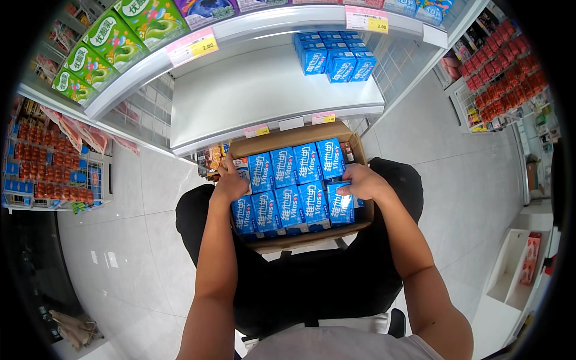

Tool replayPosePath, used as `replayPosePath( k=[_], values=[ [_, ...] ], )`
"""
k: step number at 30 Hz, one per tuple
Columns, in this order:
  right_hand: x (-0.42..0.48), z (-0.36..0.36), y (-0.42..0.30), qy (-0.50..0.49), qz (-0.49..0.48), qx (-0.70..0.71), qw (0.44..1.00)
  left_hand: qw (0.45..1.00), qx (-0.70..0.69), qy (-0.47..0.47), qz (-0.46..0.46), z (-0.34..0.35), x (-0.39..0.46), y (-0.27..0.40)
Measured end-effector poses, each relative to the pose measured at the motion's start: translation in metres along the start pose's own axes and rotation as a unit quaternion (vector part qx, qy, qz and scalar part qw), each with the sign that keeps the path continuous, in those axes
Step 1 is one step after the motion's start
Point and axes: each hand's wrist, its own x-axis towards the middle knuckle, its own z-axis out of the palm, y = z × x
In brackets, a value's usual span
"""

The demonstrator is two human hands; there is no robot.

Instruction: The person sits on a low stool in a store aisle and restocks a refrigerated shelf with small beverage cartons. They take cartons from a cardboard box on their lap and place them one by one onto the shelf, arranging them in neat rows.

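A cardboard box [360,150] stands before me between my knees. Rows of blue Vitasoy drink cartons [288,202] lie in it, printed faces up. At the box's left end, my left hand [231,182] rests against a white-and-orange carton [241,164], fingers apart. My right hand [363,182] is at the right end, thumb and fingers around the top of a blue Vitasoy carton [340,207] in the near row. That carton sits slightly askew beside its neighbours. Some of my right fingertips are hidden.
Above the box is a white shelf [243,94] with several blue Vitasoy cartons [342,63] at its right end. Green drink cartons [112,38] line the shelf above. Racks of packaged snacks [49,166] stand left and right. A white cabinet [506,270] is at lower right.
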Motion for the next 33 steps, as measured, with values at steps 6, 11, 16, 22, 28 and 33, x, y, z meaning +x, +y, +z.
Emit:
replayPosePath(
  k=[6, 11, 16, 22, 28, 33],
  values=[
    [-0.008, -0.003, -0.023, 0.057, 0.032, 0.013, 0.998, 0.999, 0.03, 0.001, 0.018, 0.016, 0.018, -0.027],
    [0.002, 0.005, -0.005, 0.073, 0.028, -0.038, 0.996, 0.999, 0.033, -0.014, 0.018, 0.013, 0.017, -0.012],
    [-0.001, -0.004, -0.012, 0.034, 0.041, -0.018, 0.998, 1.0, 0.009, 0.008, 0.022, 0.012, 0.014, -0.017],
    [-0.003, -0.007, -0.007, 0.031, 0.046, 0.042, 0.998, 0.999, -0.047, 0.002, 0.012, -0.001, -0.001, -0.004],
    [-0.004, -0.011, -0.003, 0.026, 0.061, 0.031, 0.997, 0.999, -0.044, 0.009, 0.02, 0.002, 0.0, -0.003],
    [-0.005, -0.021, -0.014, -0.057, 0.06, -0.005, 0.997, 0.998, -0.036, 0.036, 0.043, 0.01, 0.008, -0.018]
  ],
)
